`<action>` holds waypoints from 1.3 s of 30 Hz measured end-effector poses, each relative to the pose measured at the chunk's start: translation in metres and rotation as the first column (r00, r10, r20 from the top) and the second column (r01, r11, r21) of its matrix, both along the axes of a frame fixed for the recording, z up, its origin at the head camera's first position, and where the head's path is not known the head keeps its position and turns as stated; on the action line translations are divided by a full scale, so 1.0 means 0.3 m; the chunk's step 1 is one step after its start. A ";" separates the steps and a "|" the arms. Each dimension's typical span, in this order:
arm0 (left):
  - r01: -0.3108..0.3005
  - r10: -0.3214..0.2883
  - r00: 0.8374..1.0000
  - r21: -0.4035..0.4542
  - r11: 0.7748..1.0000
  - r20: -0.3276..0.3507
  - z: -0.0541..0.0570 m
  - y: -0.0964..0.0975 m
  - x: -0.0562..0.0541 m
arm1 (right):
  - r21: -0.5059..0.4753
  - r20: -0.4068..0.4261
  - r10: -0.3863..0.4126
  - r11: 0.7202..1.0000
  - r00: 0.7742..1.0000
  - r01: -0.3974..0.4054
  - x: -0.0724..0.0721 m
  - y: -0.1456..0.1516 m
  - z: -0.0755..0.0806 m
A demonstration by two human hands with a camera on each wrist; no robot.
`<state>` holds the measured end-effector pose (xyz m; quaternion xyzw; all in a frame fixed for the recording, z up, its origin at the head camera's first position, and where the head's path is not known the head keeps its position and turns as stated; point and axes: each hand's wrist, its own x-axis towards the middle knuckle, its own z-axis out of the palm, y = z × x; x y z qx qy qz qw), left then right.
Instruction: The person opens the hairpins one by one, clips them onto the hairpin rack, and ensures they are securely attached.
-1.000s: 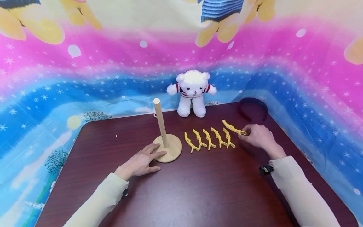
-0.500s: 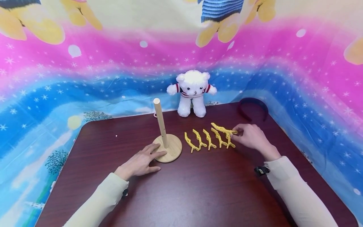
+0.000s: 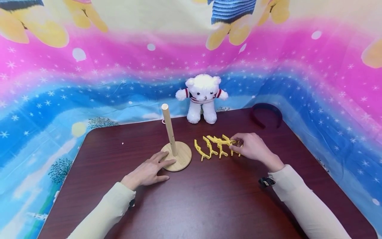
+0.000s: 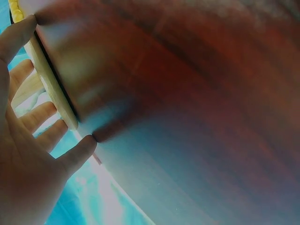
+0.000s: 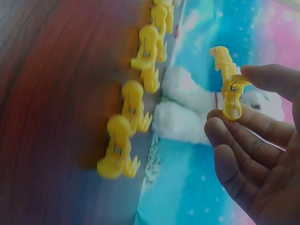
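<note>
The right hand [image 3: 250,145] has its grip pinched on one yellow clip [image 5: 228,72], held up above the row of other yellow clips [image 5: 117,140] on the desk [image 3: 194,199]. The left hand [image 3: 146,172] lies with fingers [image 3: 167,162] apart, touching the wooden stand's round foot [image 3: 183,157]; it's too dim up close to tell how hard.

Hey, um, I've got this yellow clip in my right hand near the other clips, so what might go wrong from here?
The held clip might slip, since the right hand pinches it at one end only. It overlaps the row of yellow clips in the head view, so dipping could knock them askew. The left hand touches the edge of the wooden stand's round base; pressing harder there might shift it.
</note>
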<state>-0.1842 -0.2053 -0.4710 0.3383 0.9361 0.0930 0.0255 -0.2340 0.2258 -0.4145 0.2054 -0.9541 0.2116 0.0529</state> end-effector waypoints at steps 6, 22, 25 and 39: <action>-0.003 0.003 1.000 0.002 1.000 0.006 -0.001 -0.002 0.000 | -0.016 0.022 0.041 0.999 0.999 -0.041 0.012 -0.058 -0.009; -0.006 0.006 1.000 -0.006 1.000 0.007 -0.002 0.006 0.007 | -0.013 0.021 0.160 0.987 0.987 -0.160 0.030 -0.205 -0.026; -0.007 0.007 1.000 -0.008 1.000 0.011 0.000 0.006 0.007 | -0.016 0.000 0.187 0.982 0.982 -0.186 0.029 -0.223 -0.033; -0.008 0.009 0.999 -0.019 1.000 0.038 0.001 0.006 0.006 | 0.003 -0.072 0.245 0.969 0.967 -0.246 0.019 -0.310 -0.044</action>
